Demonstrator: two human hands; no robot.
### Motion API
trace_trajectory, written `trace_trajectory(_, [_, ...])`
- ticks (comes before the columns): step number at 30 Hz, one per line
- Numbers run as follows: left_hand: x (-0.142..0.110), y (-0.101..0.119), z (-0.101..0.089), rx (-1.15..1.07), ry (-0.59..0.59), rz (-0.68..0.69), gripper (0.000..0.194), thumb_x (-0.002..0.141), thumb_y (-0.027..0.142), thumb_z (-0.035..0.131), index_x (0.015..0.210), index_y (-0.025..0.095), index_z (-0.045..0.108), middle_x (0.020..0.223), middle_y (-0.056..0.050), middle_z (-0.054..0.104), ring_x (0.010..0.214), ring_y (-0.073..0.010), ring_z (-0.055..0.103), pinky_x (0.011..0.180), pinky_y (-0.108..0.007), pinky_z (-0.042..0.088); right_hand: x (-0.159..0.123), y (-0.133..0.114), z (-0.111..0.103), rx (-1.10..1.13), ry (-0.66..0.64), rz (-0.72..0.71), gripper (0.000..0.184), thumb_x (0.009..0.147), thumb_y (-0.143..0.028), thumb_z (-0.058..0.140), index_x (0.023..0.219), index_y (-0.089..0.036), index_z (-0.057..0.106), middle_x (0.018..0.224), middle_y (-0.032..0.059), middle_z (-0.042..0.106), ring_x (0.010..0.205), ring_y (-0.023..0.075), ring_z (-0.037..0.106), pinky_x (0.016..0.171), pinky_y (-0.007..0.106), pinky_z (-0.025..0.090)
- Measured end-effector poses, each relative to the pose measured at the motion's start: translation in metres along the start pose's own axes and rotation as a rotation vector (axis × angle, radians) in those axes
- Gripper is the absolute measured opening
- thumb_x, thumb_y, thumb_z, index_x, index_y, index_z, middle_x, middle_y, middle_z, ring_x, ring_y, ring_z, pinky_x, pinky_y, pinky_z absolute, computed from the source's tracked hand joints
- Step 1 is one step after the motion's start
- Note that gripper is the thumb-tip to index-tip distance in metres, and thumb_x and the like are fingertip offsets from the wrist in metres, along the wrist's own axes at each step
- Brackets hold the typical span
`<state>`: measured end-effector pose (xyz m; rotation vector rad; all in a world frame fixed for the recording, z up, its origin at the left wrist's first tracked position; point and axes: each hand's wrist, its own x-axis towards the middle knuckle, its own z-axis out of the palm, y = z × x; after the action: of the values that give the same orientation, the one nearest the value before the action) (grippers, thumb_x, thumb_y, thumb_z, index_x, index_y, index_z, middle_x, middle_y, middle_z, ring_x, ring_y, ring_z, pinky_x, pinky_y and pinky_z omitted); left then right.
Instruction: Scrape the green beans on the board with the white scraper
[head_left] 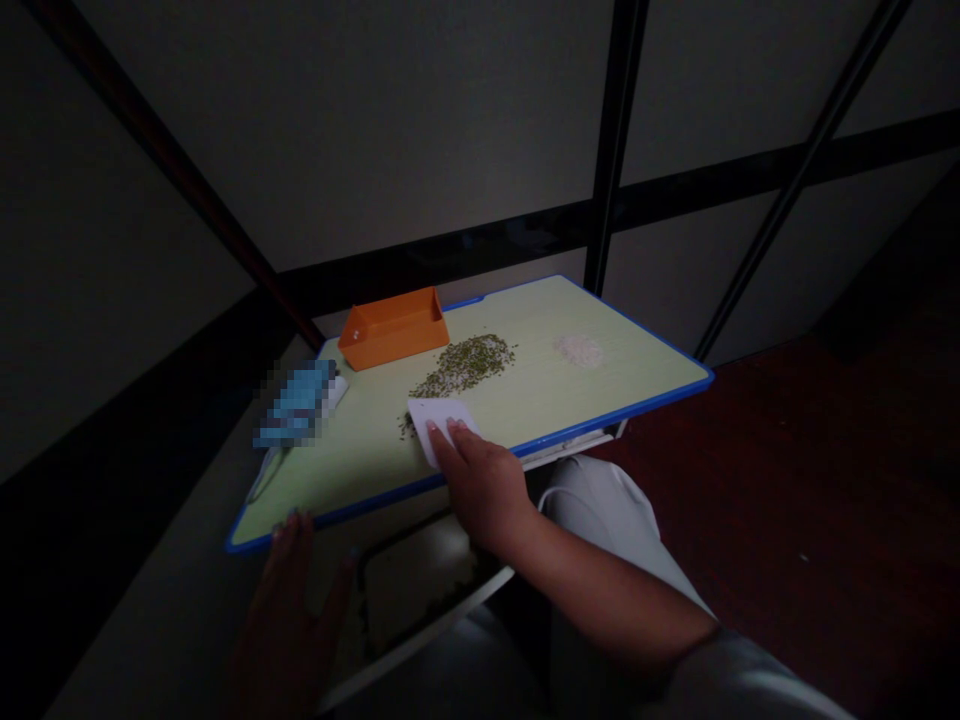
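My right hand (487, 485) grips a white card (439, 425), held flat or slightly tilted over the near side of the pale yellow board (600, 385). Just beyond the card spreads a pile of small green grains mixed with whitish ones (472, 362). A few dark grains lie at the card's left edge. My left hand (289, 610) is in shadow at the board's near left corner, fingers apart, the fingertips at the blue rim. Farther right on the board lies a smaller heap of whitish grains (580, 350).
An orange open tray (396, 328) stands at the board's back left. At the left edge is a blue pixelated object (300, 400) with a pale cord. Below the board, a dim, pale container (420, 575) sits near my lap. Panelled wall rises behind.
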<state>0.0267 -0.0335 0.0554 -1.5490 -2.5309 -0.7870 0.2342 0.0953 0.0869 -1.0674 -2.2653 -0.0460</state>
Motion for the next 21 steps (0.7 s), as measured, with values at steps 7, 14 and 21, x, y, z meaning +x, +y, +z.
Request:
trace_trajectory(7, [-0.002, 0.0, 0.0, 0.003, -0.007, -0.008, 0.079, 0.082, 0.064, 0.035, 0.145, 0.017, 0.036, 0.158, -0.009, 0.035, 0.148, -0.0234, 0.024, 0.122, -0.044, 0.027, 0.001, 0.004, 0.0, -0.056, -0.008, 0.063, 0.056, 0.085, -0.005, 0.052, 0.14, -0.02, 0.053, 0.132, 0.018, 0.063, 0.116, 0.0272, 0.067, 0.09, 0.037, 0.059])
trace_trajectory(14, [0.0, -0.006, 0.003, -0.009, -0.004, 0.02, 0.08, 0.082, 0.065, 0.036, 0.145, 0.015, 0.037, 0.158, -0.012, 0.035, 0.149, -0.0251, 0.024, 0.122, -0.048, 0.026, 0.001, 0.012, 0.0, -0.055, 0.044, 0.099, 0.058, 0.082, -0.002, 0.052, 0.138, -0.018, 0.055, 0.13, 0.0178, 0.065, 0.114, 0.0254, 0.068, 0.092, 0.035, 0.057])
trace_trajectory(21, [-0.001, -0.001, 0.002, -0.012, -0.001, 0.014, 0.079, 0.082, 0.063, 0.036, 0.145, 0.015, 0.036, 0.158, -0.012, 0.035, 0.149, -0.0247, 0.024, 0.122, -0.045, 0.025, 0.001, 0.013, 0.003, -0.027, 0.142, 0.063, 0.059, 0.081, 0.0, 0.05, 0.139, -0.013, 0.054, 0.131, 0.0203, 0.064, 0.117, 0.026, 0.066, 0.096, 0.036, 0.055])
